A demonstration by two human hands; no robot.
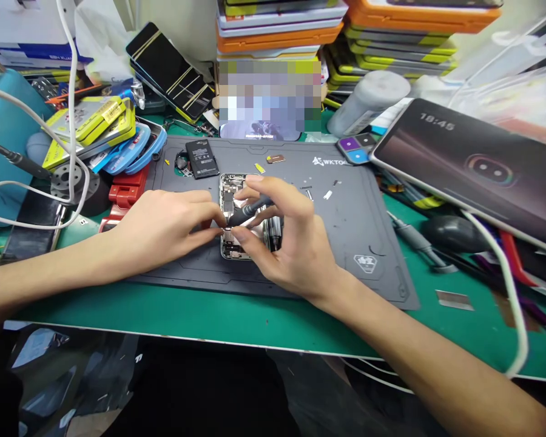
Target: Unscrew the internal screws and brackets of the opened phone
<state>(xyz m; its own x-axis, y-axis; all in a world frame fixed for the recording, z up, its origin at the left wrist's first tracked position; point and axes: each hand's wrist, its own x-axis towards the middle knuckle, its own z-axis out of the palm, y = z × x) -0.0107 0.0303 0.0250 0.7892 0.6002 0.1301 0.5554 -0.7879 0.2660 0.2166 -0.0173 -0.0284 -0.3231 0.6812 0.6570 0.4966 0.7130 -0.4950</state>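
Note:
An opened phone (229,203) lies on the grey work mat (350,230), its inner boards and metal parts exposed. My left hand (173,221) reaches its left edge, thumb and index finger closed together at the tip of a dark tool; what they pinch is too small to make out. Gripped in my right hand (295,243) is a dark grey pen-shaped tool (250,211), slanting down to the left over the phone's middle. My fingers hide the phone's right part. Beside my right palm sits a dark cylindrical tool (276,229), partly covered.
A black phone battery (203,159) rests behind the phone, with small loose parts (328,194) to the right. Yellow and blue cases (95,124) crowd the left. A large phone-shaped display (477,170), a grey bottle (368,100) and a white cable (505,273) stand right.

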